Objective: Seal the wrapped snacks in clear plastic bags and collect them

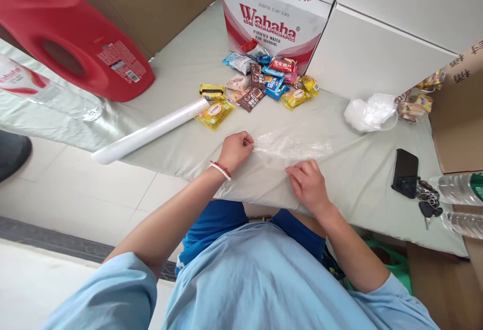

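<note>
A thin clear plastic bag (290,148) lies flat on the grey table cover (358,179) near the front edge. My left hand (236,150), with a bead bracelet on the wrist, pinches the bag's left edge. My right hand (308,185) pinches its lower edge with fingertips. A white roll of plastic bags (149,131) lies to the left, overhanging the table edge. Behind the bag sits a pile of small wrapped snacks (260,84).
A Wahaha water carton (273,15) and white boxes stand at the back. A red jug (71,38) is at far left. A crumpled white bag (370,112), phone (405,171), keys (428,201) and water bottles (458,189) lie at right beside a cardboard box (458,113).
</note>
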Motion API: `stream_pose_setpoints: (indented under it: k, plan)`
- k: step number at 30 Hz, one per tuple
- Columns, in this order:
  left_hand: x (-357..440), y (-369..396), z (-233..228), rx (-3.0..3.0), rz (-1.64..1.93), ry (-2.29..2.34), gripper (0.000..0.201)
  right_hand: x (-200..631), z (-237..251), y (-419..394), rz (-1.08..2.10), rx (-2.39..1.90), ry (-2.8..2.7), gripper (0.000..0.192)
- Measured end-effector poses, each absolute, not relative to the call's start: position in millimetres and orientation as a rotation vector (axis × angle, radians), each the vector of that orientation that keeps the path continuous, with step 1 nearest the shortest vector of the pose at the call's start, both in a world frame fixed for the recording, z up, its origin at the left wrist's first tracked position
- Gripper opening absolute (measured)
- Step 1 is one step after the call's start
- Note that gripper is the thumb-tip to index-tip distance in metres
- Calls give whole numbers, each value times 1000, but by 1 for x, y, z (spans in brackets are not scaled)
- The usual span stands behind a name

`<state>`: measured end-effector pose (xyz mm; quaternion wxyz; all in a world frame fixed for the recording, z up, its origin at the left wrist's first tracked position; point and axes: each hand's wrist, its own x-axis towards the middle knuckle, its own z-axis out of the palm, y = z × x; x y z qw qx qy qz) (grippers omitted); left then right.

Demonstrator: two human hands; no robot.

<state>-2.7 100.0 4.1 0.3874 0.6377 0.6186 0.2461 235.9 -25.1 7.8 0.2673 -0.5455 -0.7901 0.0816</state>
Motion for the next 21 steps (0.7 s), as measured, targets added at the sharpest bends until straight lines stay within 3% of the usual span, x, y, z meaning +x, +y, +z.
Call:
stream_pose_setpoints:
  k: [6, 9, 13, 17, 21]
  plan:
    - [5, 81, 34, 1610, 894, 1666, 9, 224, -11, -60, 77, -1537, -2195, 27]
    - [25, 52, 60, 1848, 1019, 1426, 16, 216, -14, -64, 57, -1585, -2184, 25]
    - [58, 31, 65, 2145, 599, 994, 21, 203, -13, -67, -10, -1643, -2189, 19]
    - [65, 43, 36, 2181, 398, 1210, 25, 194, -12, -80, 53, -1633, -2180, 23]
    - [50, 51, 14, 2179, 409, 1336, 28, 199, -3, -100, 361, -1503, -2103, 23]
